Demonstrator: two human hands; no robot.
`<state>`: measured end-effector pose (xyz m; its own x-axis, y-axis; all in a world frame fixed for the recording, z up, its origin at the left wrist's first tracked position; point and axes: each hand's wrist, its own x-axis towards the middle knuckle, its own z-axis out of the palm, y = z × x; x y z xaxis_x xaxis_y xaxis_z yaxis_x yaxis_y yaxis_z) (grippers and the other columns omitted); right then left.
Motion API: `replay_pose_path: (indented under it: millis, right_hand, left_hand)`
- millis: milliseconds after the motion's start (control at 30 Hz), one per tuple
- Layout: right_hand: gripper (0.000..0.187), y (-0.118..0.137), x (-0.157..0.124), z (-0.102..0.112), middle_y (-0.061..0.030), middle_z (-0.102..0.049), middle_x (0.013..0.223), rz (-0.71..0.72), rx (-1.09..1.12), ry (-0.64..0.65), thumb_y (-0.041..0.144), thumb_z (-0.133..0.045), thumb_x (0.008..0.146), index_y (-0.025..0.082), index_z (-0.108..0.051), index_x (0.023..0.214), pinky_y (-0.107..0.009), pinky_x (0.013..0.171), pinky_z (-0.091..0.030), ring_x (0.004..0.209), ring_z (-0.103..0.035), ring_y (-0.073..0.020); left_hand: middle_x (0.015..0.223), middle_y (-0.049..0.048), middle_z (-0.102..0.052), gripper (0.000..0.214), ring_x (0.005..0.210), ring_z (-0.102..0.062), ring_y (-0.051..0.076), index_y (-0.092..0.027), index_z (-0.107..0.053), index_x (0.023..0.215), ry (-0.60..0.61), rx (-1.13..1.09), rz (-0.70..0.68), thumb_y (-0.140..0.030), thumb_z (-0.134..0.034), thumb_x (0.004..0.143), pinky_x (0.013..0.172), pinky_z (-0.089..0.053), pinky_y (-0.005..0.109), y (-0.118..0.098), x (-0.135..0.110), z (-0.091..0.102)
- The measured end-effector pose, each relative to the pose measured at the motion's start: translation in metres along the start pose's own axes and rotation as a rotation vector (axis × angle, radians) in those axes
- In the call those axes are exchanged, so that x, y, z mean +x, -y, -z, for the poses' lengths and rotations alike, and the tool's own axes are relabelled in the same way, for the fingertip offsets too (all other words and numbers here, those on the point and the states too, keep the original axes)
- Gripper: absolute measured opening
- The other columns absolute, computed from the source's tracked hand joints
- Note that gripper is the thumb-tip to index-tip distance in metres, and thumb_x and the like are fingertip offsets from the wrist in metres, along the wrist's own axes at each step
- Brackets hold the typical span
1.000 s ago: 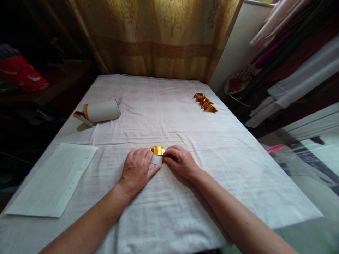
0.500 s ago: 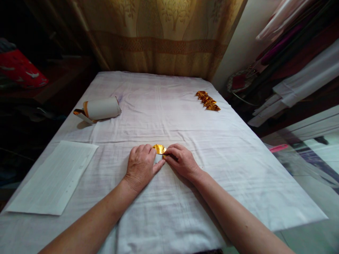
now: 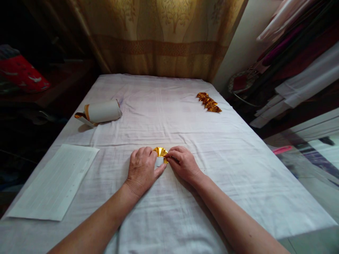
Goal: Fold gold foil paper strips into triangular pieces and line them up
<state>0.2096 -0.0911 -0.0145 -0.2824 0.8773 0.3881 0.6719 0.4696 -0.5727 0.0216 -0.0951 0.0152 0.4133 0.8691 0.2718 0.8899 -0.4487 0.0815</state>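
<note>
- You are holding a small gold foil paper (image 3: 160, 152) between both hands. It is lying on the white cloth (image 3: 169, 116) that is covering the table, near the front and about in the middle.
- The paper is showing its shiny gold side at the far edge and a white part just below it.
- Your left hand (image 3: 141, 169) is resting palm down. Its fingers are curling over the left side of the paper and its thumb is reaching across under the white part, so this hand is closing on the paper.
- Your right hand (image 3: 183, 164) is pinching the right edge of the paper with its fingertips. I cannot tell which fingers are touching it.
- A roll of white paper (image 3: 103, 111) with a gold edge is lying on its side at the far left of the cloth, well apart from your hands.
- A short row of folded gold pieces (image 3: 209, 102) is lying at the far right.
- A sheet of white paper (image 3: 55, 180) is lying flat near the left edge, beside your left forearm.
- A golden curtain (image 3: 164, 38) is hanging behind the table.
</note>
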Motion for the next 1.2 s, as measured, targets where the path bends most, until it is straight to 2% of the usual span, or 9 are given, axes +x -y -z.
replay_pose_path:
  millis: [200,333,467,567,667,767,933,1067,1200]
  right_hand:
    - [0.017,-0.004,-0.002,-0.002,-0.0054,-0.071,0.094,-0.001,0.014,-0.009,0.013,-0.058,0.090,0.023,-0.073,0.092,-0.033,0.082,-0.050,0.090,-0.064,-0.0195]
    - [0.017,-0.001,-0.002,-0.002,-0.0057,-0.071,0.095,0.005,-0.032,0.004,0.013,-0.056,0.091,0.022,-0.071,0.092,-0.033,0.083,-0.049,0.090,-0.063,-0.0197]
    - [0.015,0.006,-0.002,-0.001,-0.0066,-0.070,0.093,0.018,-0.156,0.013,0.013,-0.056,0.090,0.021,-0.068,0.089,-0.034,0.078,-0.047,0.087,-0.061,-0.0213]
    - [0.014,0.008,-0.003,0.000,-0.0059,-0.071,0.098,0.044,-0.185,0.013,0.013,-0.058,0.090,0.023,-0.069,0.090,-0.034,0.079,-0.047,0.088,-0.060,-0.0210]
    - [0.017,0.008,-0.004,0.003,-0.0057,-0.071,0.101,0.080,-0.155,0.023,0.012,-0.057,0.090,0.023,-0.069,0.092,-0.034,0.083,-0.047,0.090,-0.061,-0.0201]
    - [0.017,0.008,-0.006,0.008,-0.0066,-0.071,0.106,0.123,-0.128,0.066,0.012,-0.057,0.089,0.022,-0.070,0.094,-0.036,0.087,-0.048,0.095,-0.061,-0.0204]
    - [0.017,0.010,-0.006,0.014,-0.0073,-0.069,0.113,0.120,-0.120,0.114,0.024,-0.065,0.088,0.023,-0.071,0.104,-0.039,0.091,-0.048,0.100,-0.061,-0.0216]
    - [0.018,0.011,-0.005,0.014,-0.0069,-0.069,0.111,0.120,-0.139,0.120,0.027,-0.069,0.087,0.024,-0.072,0.105,-0.040,0.089,-0.048,0.098,-0.061,-0.0221]
    - [0.017,0.012,-0.003,0.013,-0.0067,-0.069,0.109,0.117,-0.178,0.126,0.032,-0.071,0.087,0.025,-0.072,0.102,-0.039,0.087,-0.047,0.097,-0.061,-0.0226]
  left_hand:
    - [0.093,0.0087,-0.064,0.030,0.093,-0.058,0.029,-0.018,-0.065,0.090,-0.008,-0.009,0.006,-0.047,-0.067,0.085,0.084,-0.045,0.045,-0.002,0.000,-0.001]
    - [0.094,0.0083,-0.064,0.019,0.094,-0.059,0.028,-0.019,-0.063,0.086,-0.026,-0.063,-0.014,-0.037,-0.067,0.085,0.086,-0.045,0.044,0.003,-0.004,-0.001]
    - [0.099,0.0063,-0.067,0.012,0.099,-0.060,0.025,-0.021,-0.059,0.083,0.007,-0.242,-0.091,-0.031,-0.065,0.086,0.090,-0.046,0.042,0.022,-0.009,0.000]
    - [0.105,0.0035,-0.070,0.011,0.102,-0.062,0.022,-0.023,-0.061,0.098,0.038,-0.395,-0.158,-0.027,-0.063,0.087,0.094,-0.046,0.040,0.041,-0.009,0.000]
    - [0.103,0.0023,-0.072,0.011,0.098,-0.065,0.020,-0.023,-0.061,0.100,0.040,-0.455,-0.184,-0.025,-0.061,0.089,0.091,-0.048,0.037,0.053,-0.007,-0.001]
    - [0.104,0.0029,-0.073,0.010,0.099,-0.066,0.020,-0.022,-0.063,0.099,0.057,-0.445,-0.227,-0.026,-0.061,0.091,0.091,-0.048,0.037,0.057,-0.005,0.000]
    - [0.110,0.0037,-0.074,0.016,0.103,-0.066,0.021,-0.023,-0.067,0.106,0.062,-0.375,-0.298,-0.031,-0.059,0.094,0.094,-0.048,0.038,0.057,-0.003,0.001]
    - [0.109,0.0052,-0.074,0.018,0.101,-0.066,0.021,-0.022,-0.068,0.105,0.028,-0.329,-0.304,-0.031,-0.056,0.096,0.091,-0.050,0.037,0.057,-0.003,-0.001]
    - [0.113,0.0057,-0.072,0.022,0.105,-0.065,0.022,-0.023,-0.068,0.108,0.062,-0.335,-0.299,-0.036,-0.061,0.093,0.092,-0.050,0.038,0.057,-0.004,0.000]
